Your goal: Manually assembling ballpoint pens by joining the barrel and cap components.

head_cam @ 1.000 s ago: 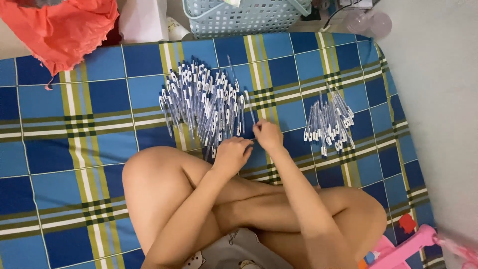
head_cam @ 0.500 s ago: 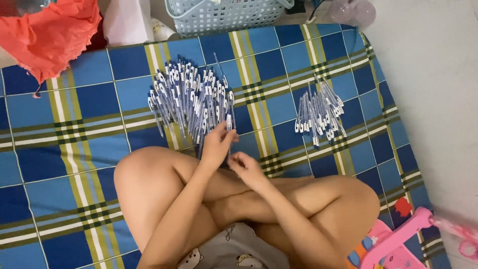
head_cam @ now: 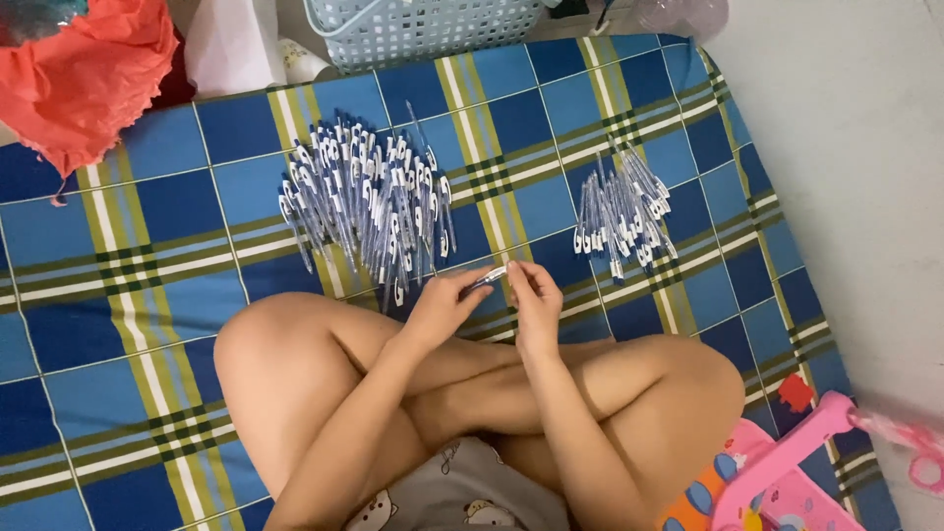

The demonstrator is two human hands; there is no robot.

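Pen [head_cam: 489, 278] sits pinched between your two hands, low over the blue plaid mat [head_cam: 167, 206], just in front of your crossed legs. Your left hand [head_cam: 440, 307] has fingers curled closed around the pen's barrel end; your right hand [head_cam: 536, 295] closes thumb and fingertips on the other end. Pen is slim, pale clear plastic with a dark part, lying nearly level.

Big pile of pens [head_cam: 369, 202] lies fanned out just beyond your left hand, tips almost reaching it. Smaller pile of pens [head_cam: 621, 211] lies off to the right, apart from your right hand, near the mat's right border. Bare mat strip between the two piles gives free room ahead of the hands. Mat's right edge meets pale smooth floor [head_cam: 846, 147]. Light blue lattice basket [head_cam: 423, 28] sits at the far mat edge. Orange crinkled cloth [head_cam: 84, 79] bunches at far left corner. Pink plastic toy [head_cam: 787, 472] sits by your right knee.
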